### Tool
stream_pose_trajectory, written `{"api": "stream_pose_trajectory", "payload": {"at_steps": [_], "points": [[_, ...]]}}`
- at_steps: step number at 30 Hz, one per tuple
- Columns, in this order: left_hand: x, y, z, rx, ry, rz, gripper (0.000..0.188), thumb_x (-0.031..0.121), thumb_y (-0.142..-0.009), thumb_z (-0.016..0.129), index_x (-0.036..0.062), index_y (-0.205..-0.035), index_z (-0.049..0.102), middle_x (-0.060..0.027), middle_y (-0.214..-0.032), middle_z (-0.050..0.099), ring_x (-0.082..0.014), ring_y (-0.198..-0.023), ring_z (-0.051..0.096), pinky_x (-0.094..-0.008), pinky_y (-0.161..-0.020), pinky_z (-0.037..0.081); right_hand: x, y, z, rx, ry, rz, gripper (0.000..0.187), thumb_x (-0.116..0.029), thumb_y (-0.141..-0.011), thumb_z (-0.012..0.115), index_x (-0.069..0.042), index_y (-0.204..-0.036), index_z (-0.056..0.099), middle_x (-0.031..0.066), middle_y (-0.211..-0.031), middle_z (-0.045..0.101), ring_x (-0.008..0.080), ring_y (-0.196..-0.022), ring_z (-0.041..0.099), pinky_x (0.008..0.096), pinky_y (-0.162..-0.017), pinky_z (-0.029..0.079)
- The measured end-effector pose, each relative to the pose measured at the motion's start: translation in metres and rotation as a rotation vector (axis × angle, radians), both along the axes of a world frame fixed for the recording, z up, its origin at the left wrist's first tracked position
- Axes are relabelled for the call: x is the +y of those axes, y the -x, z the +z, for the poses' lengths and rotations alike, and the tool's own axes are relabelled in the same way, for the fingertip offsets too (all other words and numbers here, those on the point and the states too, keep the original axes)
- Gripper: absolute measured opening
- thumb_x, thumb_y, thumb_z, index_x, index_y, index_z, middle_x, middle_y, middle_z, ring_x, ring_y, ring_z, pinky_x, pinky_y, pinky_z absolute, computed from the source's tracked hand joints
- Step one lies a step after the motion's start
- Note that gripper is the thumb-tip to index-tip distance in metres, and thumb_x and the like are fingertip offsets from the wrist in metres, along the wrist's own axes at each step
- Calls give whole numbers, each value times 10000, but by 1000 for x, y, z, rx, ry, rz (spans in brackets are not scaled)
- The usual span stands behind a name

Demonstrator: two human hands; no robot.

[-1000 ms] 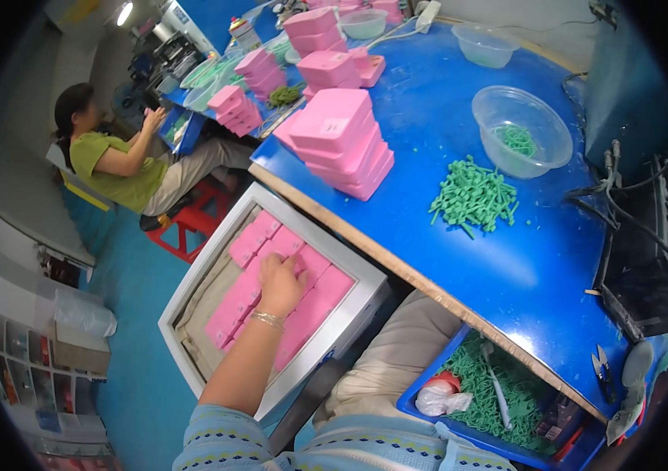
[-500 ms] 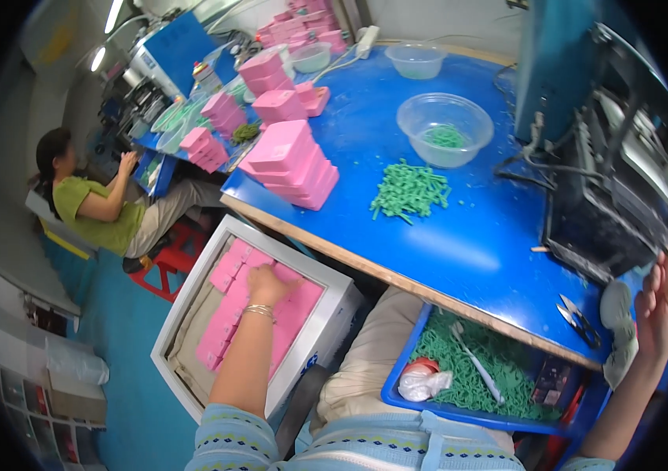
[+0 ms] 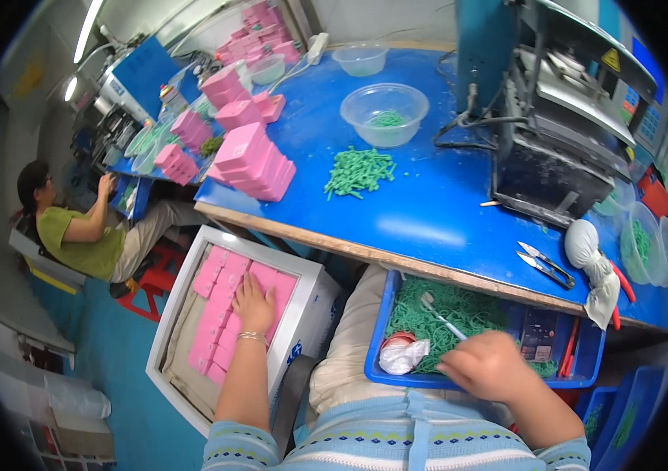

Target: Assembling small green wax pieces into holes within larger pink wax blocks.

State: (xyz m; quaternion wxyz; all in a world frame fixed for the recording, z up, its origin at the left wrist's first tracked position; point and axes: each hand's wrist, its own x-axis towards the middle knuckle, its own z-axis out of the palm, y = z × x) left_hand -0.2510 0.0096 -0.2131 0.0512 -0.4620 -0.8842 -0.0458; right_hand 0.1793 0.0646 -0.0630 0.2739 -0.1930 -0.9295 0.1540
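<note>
My left hand [image 3: 254, 308] lies flat, fingers spread, on small pink boxes [image 3: 210, 334] packed in rows inside a white carton [image 3: 163, 314]. My right hand [image 3: 491, 366] is over the front of a blue tray [image 3: 373, 353], its fingers bent and blurred by motion; whether anything is in them I cannot make out. Behind that hand, a white toothbrush [image 3: 442, 315] is partly hidden. It rests on green stringy pieces [image 3: 412, 306] filling the tray. A white crumpled bundle [image 3: 403, 357] is at the tray's left end, with red-handled tool [image 3: 569, 349] at its right.
On the blue table [image 3: 420, 235] are stacked pink boxes [image 3: 254, 165], a green pile [image 3: 359, 173], a clear bowl [image 3: 385, 118] and snips [image 3: 544, 265]. A black machine [image 3: 546, 173] stands at right, near a cloth-wrapped tool [image 3: 585, 251]. Another person [image 3: 75, 231] sits at far left.
My right hand has come from beside the machine, leftward and down over the tray. My left hand has flattened on the pink boxes. The view has turned to the right.
</note>
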Motion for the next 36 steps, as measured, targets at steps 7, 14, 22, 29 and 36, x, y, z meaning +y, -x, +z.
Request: {"api": "stream_pose_trajectory", "payload": {"at_steps": [7, 14, 22, 29, 36], "points": [[4, 6, 19, 0, -28, -33, 566, 403, -826, 515, 37, -1253, 452, -133, -1264, 461, -338, -1112, 416, -499, -937, 296, -10, 19, -45, -121, 161, 84, 206, -206, -792, 578, -82, -646, 500, 79, -586, 539, 254, -548, 571, 380, -488, 448], [29, 6, 21, 26, -126, 108, 483, 389, -779, 603, 44, -1116, 578, -138, -1061, 521, -326, -995, 464, -464, -856, 359, -9, 19, -49, -174, 287, 39, 214, -227, -819, 543, -68, -677, 528, 83, -631, 569, 266, -600, 590, 386, -553, 470], [38, 13, 15, 124, -147, 157, 392, 358, -756, 636, 46, -994, 619, -131, -944, 512, -320, -935, 475, -460, -792, 369, -5, 24, -51, -173, 285, 61, 215, -216, -799, 577, -74, -648, 520, 71, -602, 555, 249, -544, 578, 368, -490, 460], [37, 14, 7, 153, -336, 81, 290, 301, -734, 659, 49, -873, 626, -104, -863, 513, -302, -859, 478, -446, -730, 359, 1, 27, -47, -182, 432, -117, 163, -230, -793, 591, -76, -738, 587, 73, -628, 587, 249, -555, 592, 348, -489, 468], [39, 15, 10, 64, -389, 151, 219, 221, -705, 696, 42, -815, 636, -84, -806, 542, -275, -800, 517, -402, -710, 392, 12, 31, -32, -363, 729, -304, 420, -314, -807, 601, -138, -1173, 490, 26, -728, 616, 212, -624, 618, 355, -487, 481]]}}
